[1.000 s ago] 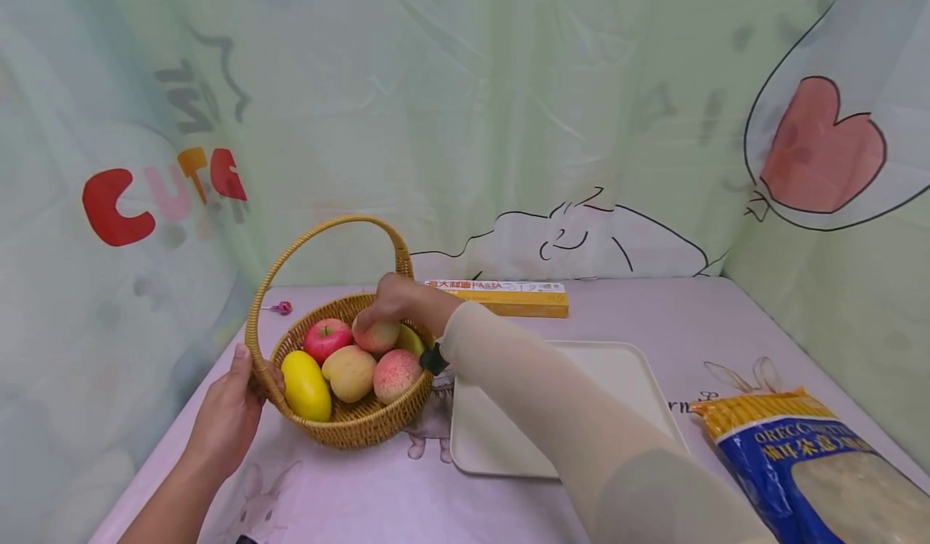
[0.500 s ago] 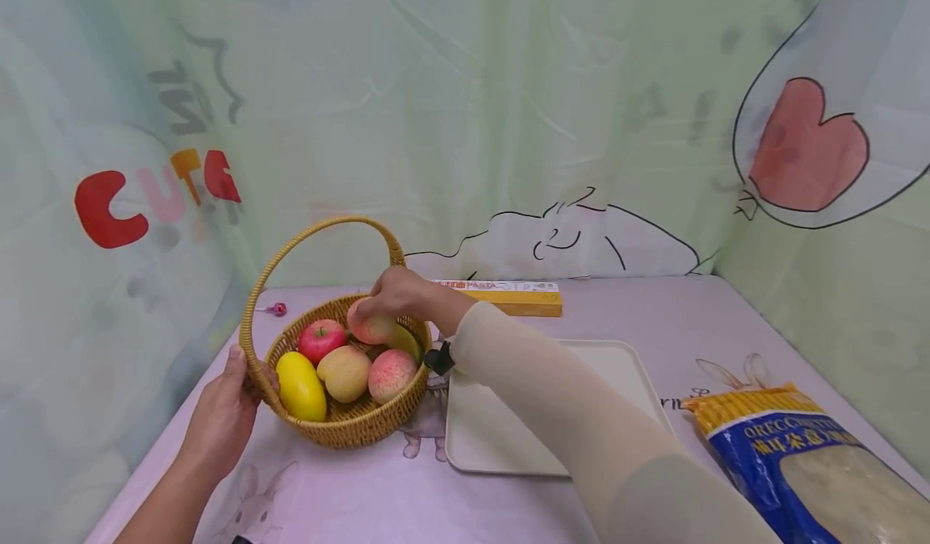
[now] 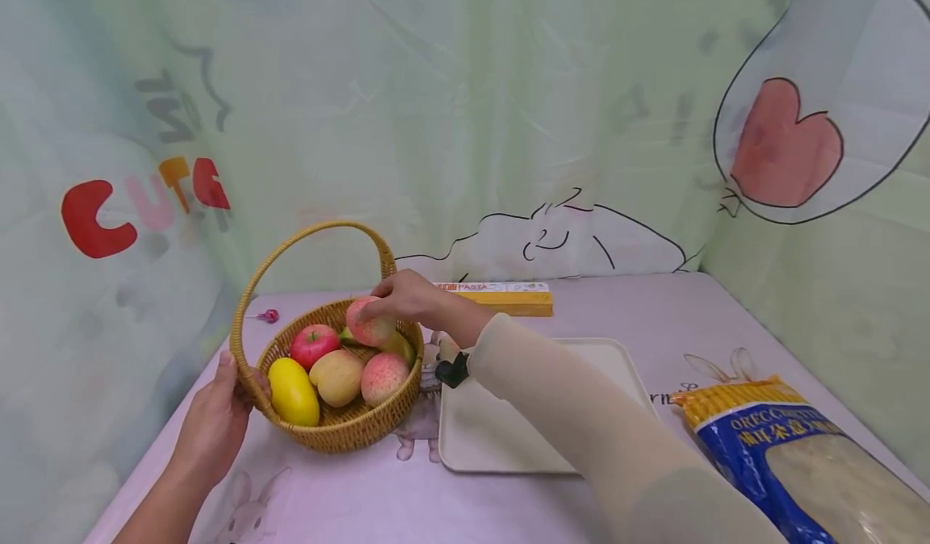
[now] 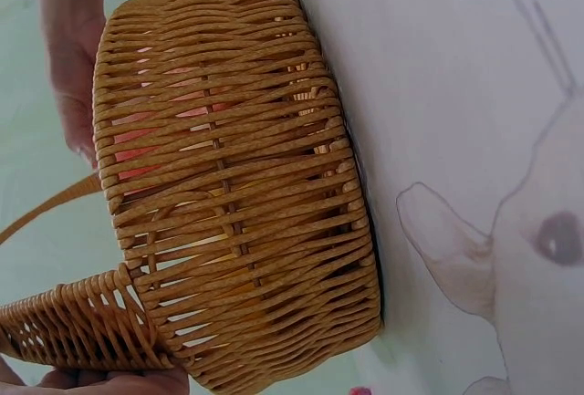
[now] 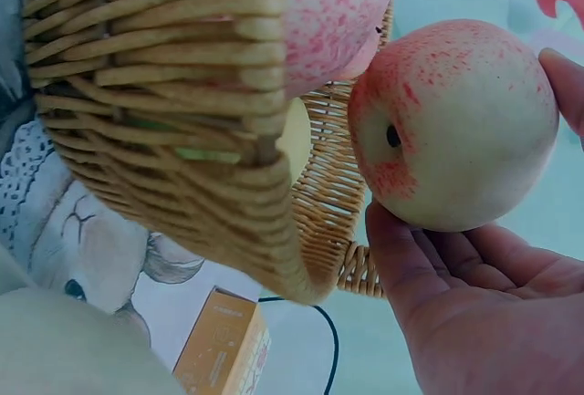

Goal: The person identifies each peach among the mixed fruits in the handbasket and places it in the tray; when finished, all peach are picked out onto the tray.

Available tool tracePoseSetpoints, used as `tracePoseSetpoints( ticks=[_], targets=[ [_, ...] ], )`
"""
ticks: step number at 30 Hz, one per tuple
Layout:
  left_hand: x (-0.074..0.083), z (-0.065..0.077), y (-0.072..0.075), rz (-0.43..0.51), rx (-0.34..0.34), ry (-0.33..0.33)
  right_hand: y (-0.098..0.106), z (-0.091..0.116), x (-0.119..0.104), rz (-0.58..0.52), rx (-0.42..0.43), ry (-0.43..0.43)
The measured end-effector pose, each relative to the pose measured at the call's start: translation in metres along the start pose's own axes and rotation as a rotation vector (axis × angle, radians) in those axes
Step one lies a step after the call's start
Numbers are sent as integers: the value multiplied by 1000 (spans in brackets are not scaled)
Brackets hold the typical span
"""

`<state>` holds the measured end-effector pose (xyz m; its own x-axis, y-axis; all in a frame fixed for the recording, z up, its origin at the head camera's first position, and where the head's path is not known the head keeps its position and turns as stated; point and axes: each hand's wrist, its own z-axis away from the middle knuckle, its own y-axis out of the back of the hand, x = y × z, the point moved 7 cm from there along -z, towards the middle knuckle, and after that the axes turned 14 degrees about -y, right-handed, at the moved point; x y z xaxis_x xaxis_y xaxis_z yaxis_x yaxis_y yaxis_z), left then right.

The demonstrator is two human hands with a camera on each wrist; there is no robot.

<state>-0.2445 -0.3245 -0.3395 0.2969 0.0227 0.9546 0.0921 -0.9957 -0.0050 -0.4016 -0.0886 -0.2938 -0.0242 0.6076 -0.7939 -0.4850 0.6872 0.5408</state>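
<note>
My right hand (image 3: 416,299) grips a pink-speckled peach (image 3: 369,323) at the back of the wicker basket (image 3: 347,434). In the right wrist view the peach (image 5: 465,130) sits between thumb and fingers, close above the basket's rim. My left hand (image 3: 212,424) holds the basket at the foot of its handle (image 3: 250,310). Inside lie a red apple (image 3: 314,345), a yellow oval fruit (image 3: 293,392), a beige fruit (image 3: 337,378), another speckled peach (image 3: 385,379) and a greenish-yellow fruit (image 3: 400,349), partly hidden. The left wrist view shows the basket's woven side (image 4: 237,185).
A cream tray (image 3: 501,439) lies right of the basket, partly under my right forearm. Behind stands a yellow pasta box (image 3: 508,302). A blue pasta bag (image 3: 792,447) is at the right, and a lollipop (image 3: 270,315) lies back left. Curtains surround the table.
My right hand has raised the peach a little from among the other fruit, uncovering more of the greenish-yellow one. The left hand stays at the handle. The head view has shifted slightly.
</note>
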Motion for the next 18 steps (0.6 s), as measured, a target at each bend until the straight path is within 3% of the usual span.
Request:
tracePoseSetpoints(
  ticks=[8, 18],
  targets=[
    [-2, 1, 2, 21, -3, -11, 9, 13, 11, -101, 15, -10],
    [-2, 1, 1, 29, -22, -4, 26, 40, 18, -190, 21, 38]
  ],
)
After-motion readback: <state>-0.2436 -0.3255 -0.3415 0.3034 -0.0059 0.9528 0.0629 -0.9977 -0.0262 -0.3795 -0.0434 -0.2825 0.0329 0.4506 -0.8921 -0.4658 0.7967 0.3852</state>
